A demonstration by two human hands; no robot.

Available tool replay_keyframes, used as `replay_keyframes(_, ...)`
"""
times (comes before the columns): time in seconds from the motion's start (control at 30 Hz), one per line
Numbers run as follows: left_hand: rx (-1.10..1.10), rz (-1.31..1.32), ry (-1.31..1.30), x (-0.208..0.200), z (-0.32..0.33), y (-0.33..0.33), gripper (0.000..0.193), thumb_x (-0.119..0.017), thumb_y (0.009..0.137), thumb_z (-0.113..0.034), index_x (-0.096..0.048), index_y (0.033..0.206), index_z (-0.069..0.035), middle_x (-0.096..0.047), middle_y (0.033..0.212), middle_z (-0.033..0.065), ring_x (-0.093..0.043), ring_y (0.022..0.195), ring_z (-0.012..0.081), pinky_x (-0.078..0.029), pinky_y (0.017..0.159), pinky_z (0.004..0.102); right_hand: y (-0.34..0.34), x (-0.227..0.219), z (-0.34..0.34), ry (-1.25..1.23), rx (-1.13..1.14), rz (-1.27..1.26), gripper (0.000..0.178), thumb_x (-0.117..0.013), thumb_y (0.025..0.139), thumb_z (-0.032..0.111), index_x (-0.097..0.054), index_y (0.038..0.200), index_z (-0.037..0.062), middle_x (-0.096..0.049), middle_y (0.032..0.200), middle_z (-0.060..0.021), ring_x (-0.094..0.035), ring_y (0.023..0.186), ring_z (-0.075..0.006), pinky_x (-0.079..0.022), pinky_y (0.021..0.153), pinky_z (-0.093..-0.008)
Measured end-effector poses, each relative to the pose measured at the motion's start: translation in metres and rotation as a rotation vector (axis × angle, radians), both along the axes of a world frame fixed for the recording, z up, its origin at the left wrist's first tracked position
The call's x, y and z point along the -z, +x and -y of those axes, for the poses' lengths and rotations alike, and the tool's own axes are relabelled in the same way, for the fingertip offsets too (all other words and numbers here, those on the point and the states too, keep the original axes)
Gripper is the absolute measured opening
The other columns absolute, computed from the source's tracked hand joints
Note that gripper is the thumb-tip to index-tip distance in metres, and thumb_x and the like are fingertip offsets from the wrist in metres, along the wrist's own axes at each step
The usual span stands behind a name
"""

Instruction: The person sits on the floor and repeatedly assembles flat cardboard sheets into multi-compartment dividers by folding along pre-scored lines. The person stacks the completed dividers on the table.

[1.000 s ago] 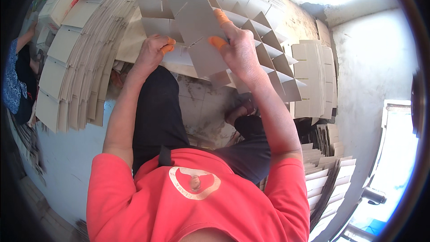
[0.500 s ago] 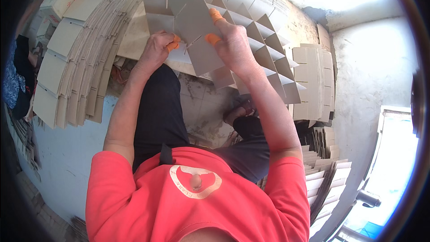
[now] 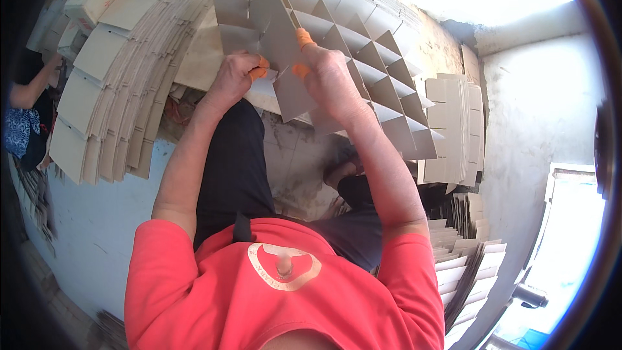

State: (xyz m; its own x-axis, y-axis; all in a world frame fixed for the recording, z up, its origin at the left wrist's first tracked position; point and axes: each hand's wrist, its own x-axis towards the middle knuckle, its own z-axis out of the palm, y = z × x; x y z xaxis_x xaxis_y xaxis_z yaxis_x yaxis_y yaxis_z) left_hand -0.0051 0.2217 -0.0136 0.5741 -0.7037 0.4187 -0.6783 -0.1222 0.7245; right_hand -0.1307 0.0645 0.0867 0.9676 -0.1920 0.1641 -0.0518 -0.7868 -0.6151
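Note:
A grey-brown cardboard divider grid (image 3: 369, 74) of interlocking slotted strips is in front of me at the upper middle. Along its left part stands a long slotted cardboard strip (image 3: 285, 96). My right hand (image 3: 329, 81) grips this strip, thumb and index finger in orange finger covers. Closed in a pinch, my left hand (image 3: 236, 79) has its orange-covered fingertips at the near cross strip, left of the long one. Further cross strips (image 3: 234, 13) stick out to the left beyond it. My fingers hide where the slots meet.
Tall stacks of slotted cardboard (image 3: 113, 71) line the left; others stand behind the grid (image 3: 363, 0) and at right (image 3: 447, 126). More strips (image 3: 470, 279) lie at lower right by a white wall (image 3: 538, 91). Another person's arm (image 3: 32, 91) shows at far left.
My right hand has shifted left, and the long strip now looks narrower, turned more edge-on. The grid sits slightly lower in view. Another person's arm has come into sight at far left.

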Motion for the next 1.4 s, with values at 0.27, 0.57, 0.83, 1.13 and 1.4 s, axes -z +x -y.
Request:
replay_keyframes(0.27,-0.007,0.065,0.057,-0.003,0.001,0.002,0.015,-0.07,0.072,0.002,-0.066,0.087,0.0,-0.062,0.076,0.0119,-0.059,0.075,0.0262,-0.048,0.067,0.0354,0.022,0.025,0.0,-0.053,-0.108,-0.14,0.015,-0.059,0.074,-0.007,-0.058,0.09,-0.008,-0.061,0.082,-0.0276,-0.062,0.083,-0.0423,-0.05,0.07,-0.0451)
replay_keyframes(0.57,-0.043,0.064,0.022,0.004,0.004,0.004,0.023,-0.072,0.07,0.001,-0.066,0.093,0.001,-0.064,0.083,0.0098,-0.06,0.08,0.0251,-0.05,0.073,0.0357,0.026,0.022,-0.019,-0.45,-0.317,-0.541,0.016,-0.067,0.077,0.009,-0.064,0.091,0.0016,-0.067,0.087,-0.0179,-0.065,0.088,-0.0341,-0.052,0.073,-0.0421)
replay_keyframes(0.83,-0.001,0.348,0.061,-0.021,0.011,0.002,0.072,-0.08,0.06,-0.01,-0.054,0.127,-0.005,-0.056,0.127,0.0094,-0.047,0.124,0.0281,-0.043,0.1,0.037,0.006,0.041,0.096,-0.442,0.425,0.069,0.065,-0.067,0.08,0.05,-0.051,0.123,0.0045,-0.06,0.114,-0.0159,-0.058,0.107,-0.0302,-0.049,0.082,-0.0412)
replay_keyframes(1.13,0.202,0.383,0.131,-0.003,0.101,0.07,0.086,-0.077,0.062,-0.009,-0.042,0.14,-0.011,-0.046,0.14,0.0075,-0.032,0.136,0.0315,-0.03,0.111,0.0418,-0.048,0.034,0.157,-0.017,0.313,-0.474,0.082,-0.063,0.078,0.062,-0.047,0.124,-0.0033,-0.065,0.095,-0.0248,-0.063,0.096,-0.0371,-0.048,0.083,-0.0416)
replay_keyframes(1.4,0.406,0.301,0.458,0.006,0.143,0.106,0.042,-0.071,0.069,-0.009,-0.064,0.11,-0.007,-0.063,0.11,0.0073,-0.054,0.109,0.0272,-0.042,0.092,0.0373,-0.06,0.092,0.142,-0.324,0.208,-0.331,0.016,-0.059,0.083,0.011,-0.048,0.09,0.0022,-0.066,0.081,-0.0193,-0.062,0.078,-0.0398,-0.047,0.067,-0.0454)
